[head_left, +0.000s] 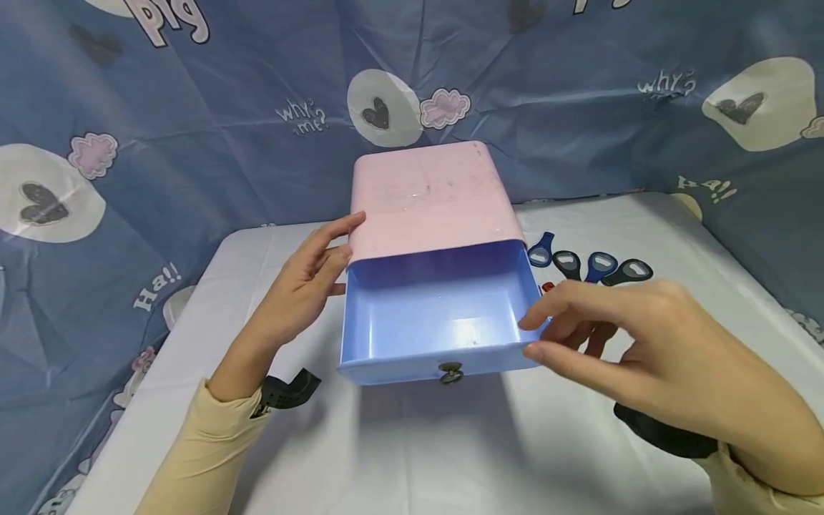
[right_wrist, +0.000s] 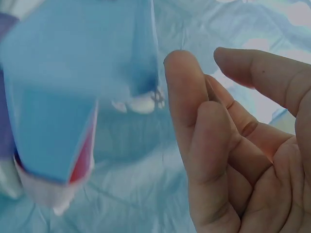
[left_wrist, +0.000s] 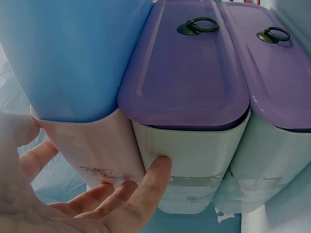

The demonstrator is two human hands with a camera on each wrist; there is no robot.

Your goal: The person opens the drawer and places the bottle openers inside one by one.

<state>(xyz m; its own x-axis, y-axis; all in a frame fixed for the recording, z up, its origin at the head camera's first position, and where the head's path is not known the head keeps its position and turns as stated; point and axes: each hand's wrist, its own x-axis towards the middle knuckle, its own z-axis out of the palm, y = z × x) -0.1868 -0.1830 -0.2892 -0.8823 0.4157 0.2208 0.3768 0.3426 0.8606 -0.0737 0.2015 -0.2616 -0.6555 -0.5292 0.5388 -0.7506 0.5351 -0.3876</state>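
Observation:
A small drawer unit stands on the white table, its pink top casing (head_left: 431, 193) uppermost. Its blue drawer (head_left: 393, 370), with a ring pull (head_left: 451, 372) in front, is pulled well out and looks empty. My left hand (head_left: 299, 286) rests against the unit's left side, fingers spread. In the left wrist view two purple drawers (left_wrist: 189, 63) with ring pulls are closed beside the blue one. At the drawer's front right corner is my right hand (head_left: 650, 350), loosely bent. In the right wrist view its fingers (right_wrist: 211, 145) stand apart from the drawer, holding nothing.
Right of the unit lie several black and blue looped handles (head_left: 601, 265), with a small red thing (head_left: 548, 287) beside them; the unit hides their other ends. Patterned blue cloth (head_left: 257, 143) hangs behind and around the white table (head_left: 412, 458).

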